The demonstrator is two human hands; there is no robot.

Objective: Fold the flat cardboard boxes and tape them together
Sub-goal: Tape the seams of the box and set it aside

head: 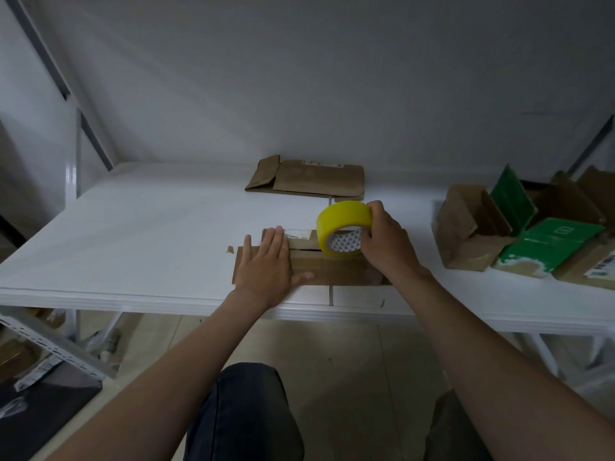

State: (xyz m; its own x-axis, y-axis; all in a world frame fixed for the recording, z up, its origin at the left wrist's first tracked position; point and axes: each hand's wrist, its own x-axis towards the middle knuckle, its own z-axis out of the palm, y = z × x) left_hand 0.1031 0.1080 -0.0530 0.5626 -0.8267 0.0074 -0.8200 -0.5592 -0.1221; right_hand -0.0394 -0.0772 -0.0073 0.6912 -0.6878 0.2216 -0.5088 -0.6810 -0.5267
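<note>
white table [133, 234] | near edge: cardboard box [336, 274] | far: flat box [316, 178] | right: box pile [466, 227]

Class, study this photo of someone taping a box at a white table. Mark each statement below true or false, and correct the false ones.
1. The right hand grips the yellow tape roll. True.
2. The left hand is lifted clear of the cardboard box. False: it lies flat on the box, fingers straight.
3. A flattened box lies at the far side of the table. True.
4. The green boxes sit at the table's left end. False: they are at the right end, among brown cartons.
5. The tape roll lies flat on the bare table. False: it stands on edge on the cardboard box.
</note>
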